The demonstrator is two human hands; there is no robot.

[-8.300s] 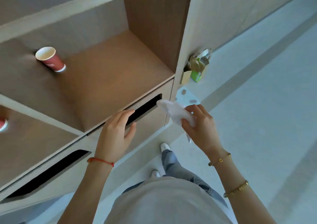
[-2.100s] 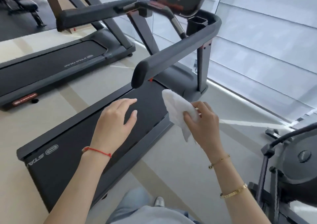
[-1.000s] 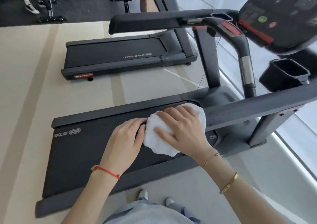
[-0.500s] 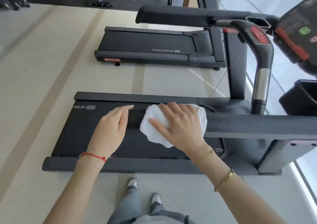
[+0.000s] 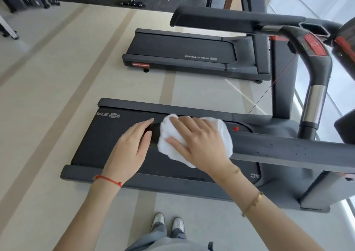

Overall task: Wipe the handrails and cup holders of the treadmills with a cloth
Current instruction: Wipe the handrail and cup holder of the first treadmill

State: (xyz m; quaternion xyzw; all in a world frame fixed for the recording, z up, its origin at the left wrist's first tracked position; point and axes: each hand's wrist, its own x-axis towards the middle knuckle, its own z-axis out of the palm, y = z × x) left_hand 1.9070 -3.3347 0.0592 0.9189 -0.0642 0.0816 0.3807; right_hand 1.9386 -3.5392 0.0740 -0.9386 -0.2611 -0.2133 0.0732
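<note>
A white cloth (image 5: 221,133) is wrapped over the left end of the near grey handrail (image 5: 288,151) of the treadmill in front of me. My right hand (image 5: 199,145) presses flat on the cloth, fingers spread. Just left of it, my left hand (image 5: 132,145) has its fingers apart, at the rail's dark end cap, which it mostly hides. The far handrail (image 5: 221,21) runs parallel above. A dark cup holder (image 5: 315,30) sits at the upper right by the console.
The treadmill belt (image 5: 107,141) lies below the rail. A second treadmill (image 5: 182,51) stands beyond it. A curved grip bar with a chrome section (image 5: 315,104) rises on the right. My shoes (image 5: 167,224) stand on the pale floor. Gym equipment lines the far top edge.
I came from a wooden shelf to the treadmill carrying the cloth and laid it over the handrail's end. In the last half second the hands have hardly shifted; the view has moved slightly.
</note>
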